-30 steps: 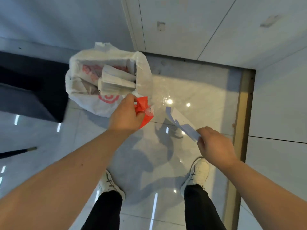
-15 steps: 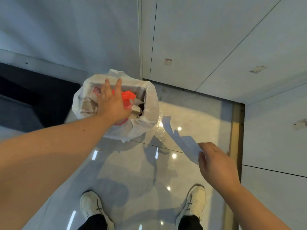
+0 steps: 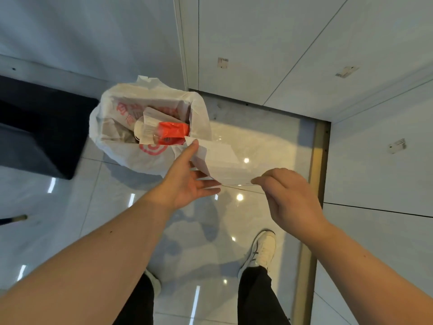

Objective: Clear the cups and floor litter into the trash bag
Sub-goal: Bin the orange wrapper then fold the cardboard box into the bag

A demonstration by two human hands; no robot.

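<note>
A white trash bag (image 3: 112, 146) with red print stands open on the glossy floor, upper left of centre. Inside it lie white paper pieces, a clear cup (image 3: 140, 131) and a red wrapper (image 3: 173, 132) on top. A white sheet of paper (image 3: 222, 163) hangs in the air just right of the bag. My right hand (image 3: 288, 195) pinches the sheet's near right corner. My left hand (image 3: 189, 179) is spread, palm up, with its fingers touching the sheet's left edge and underside.
A dark block (image 3: 39, 127) stands on the floor left of the bag. Pale wall panels (image 3: 269, 43) close off the back and right, with a brass floor strip (image 3: 314, 207) along the right. My shoes (image 3: 263, 249) stand on the marble tiles below.
My left hand let the red wrapper go into the bag, then drew back right to the paper. My right hand brought the paper up and flatter toward the bag.
</note>
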